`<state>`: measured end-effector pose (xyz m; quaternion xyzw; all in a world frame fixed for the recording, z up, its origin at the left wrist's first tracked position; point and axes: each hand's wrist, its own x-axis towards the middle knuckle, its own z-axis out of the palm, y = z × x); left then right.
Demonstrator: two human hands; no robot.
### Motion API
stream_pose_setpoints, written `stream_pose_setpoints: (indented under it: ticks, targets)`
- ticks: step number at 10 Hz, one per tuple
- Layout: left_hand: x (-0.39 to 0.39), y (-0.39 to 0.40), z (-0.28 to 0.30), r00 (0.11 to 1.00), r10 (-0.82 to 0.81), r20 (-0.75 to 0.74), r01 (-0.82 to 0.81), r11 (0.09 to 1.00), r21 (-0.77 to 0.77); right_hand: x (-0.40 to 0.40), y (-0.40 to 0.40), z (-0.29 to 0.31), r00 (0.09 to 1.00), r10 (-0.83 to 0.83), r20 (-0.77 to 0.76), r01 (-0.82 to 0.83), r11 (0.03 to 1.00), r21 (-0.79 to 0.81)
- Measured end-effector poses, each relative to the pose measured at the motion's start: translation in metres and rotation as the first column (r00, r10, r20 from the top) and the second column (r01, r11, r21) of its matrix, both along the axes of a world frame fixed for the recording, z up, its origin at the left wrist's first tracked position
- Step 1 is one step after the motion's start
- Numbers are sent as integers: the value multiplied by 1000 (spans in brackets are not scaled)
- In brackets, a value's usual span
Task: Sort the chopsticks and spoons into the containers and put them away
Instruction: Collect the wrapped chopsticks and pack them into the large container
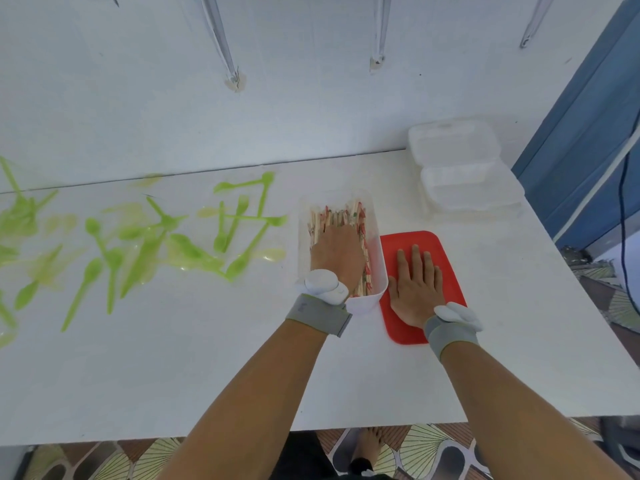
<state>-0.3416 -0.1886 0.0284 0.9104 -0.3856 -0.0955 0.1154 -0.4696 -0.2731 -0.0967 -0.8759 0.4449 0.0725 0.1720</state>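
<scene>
The left hand point(337, 252) lies palm down inside the tub point(375, 271) at the centre of the table point(207, 368), its fingers reaching toward 12 o'clock over the chopsticks point(346, 214). The fingers are hidden past the knuckles, so whether they lie flat or curl round the sticks cannot be told; the flat palm suggests pressing the bundle down so it sits level below the rim. The chopsticks lie lengthwise in the tub, their printed wrappers showing at the far end, and appear to be all gathered there.

Just at 3 o'clock of the tub, touching its side, lies the red lid point(446, 258). The right hand point(417, 282) rests flat on it with straight, slightly spread fingers, gripping nothing. It is probably there to steady the lid or to be ready to lift it onto the tub once the sticks are settled.

The green spoons point(166, 244) lie loose across the table from 9 to 10 o'clock of the tub, well apart from any box, so that half of the sorting looks undone. At 1 o'clock, near the table's far right corner, two clear boxes point(460, 168) sit closed, likely waiting for the spoons. A grey band with a white pod sits on each wrist.
</scene>
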Motion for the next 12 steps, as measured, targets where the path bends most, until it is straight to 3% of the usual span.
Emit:
stream_pose_setpoints:
  ticks: [2,4,6,8,12]
  targets:
    - [9,1,4,997,46,-67,-50,997,-56,1,0,0,1000,5,-6,-5,1000,7]
    - [14,5,-7,964,-22,-264,-34,978,-207,1,1,1,1000,-2,-11,2,1000,3]
    - [19,-2,-8,956,-11,-294,-65,966,-249,2,1,2,1000,-5,-12,5,1000,3]
    - [30,-2,-17,942,85,-326,-156,968,-198,2,1,2,1000,-11,-13,11,1000,0]
    - [31,4,-22,942,92,-323,-165,964,-208,2,2,2,1000,-16,-20,15,1000,-4]
